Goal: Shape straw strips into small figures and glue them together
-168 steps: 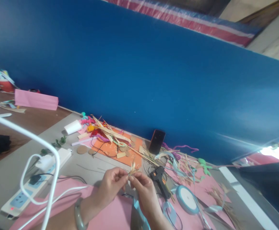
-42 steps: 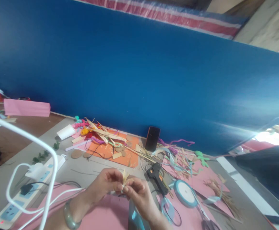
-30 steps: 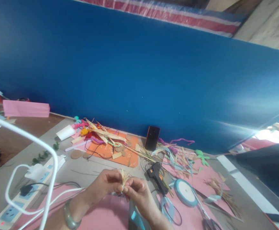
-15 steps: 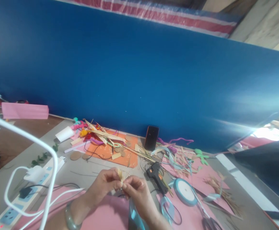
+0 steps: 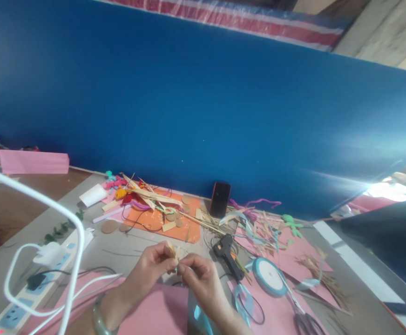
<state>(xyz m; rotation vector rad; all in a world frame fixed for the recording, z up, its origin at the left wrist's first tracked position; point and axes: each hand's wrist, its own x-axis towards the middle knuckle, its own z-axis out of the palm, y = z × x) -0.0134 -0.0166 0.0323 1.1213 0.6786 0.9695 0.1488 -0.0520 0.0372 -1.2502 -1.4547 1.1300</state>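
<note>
Both my hands meet low in the middle of the view, above a pink sheet (image 5: 161,316). My left hand (image 5: 152,267), with a jade bangle on its wrist, pinches a small bundle of pale straw strips (image 5: 172,251). My right hand (image 5: 199,279) pinches the same straw bundle from the right, fingertips touching those of the left. Only the bundle's top tuft shows; the rest is hidden by the fingers.
A black glue gun (image 5: 226,249), a light-blue ribbon spool (image 5: 267,277) and scissors (image 5: 302,318) lie to the right. An orange sheet (image 5: 161,218) with straw and card discs, a phone (image 5: 220,199) against the blue wall, and a power strip (image 5: 31,284) with white cables lie around.
The straw tuft has sunk lower between my fingertips and shows less. Both hands stay together at the same spot; the view has shifted slightly.
</note>
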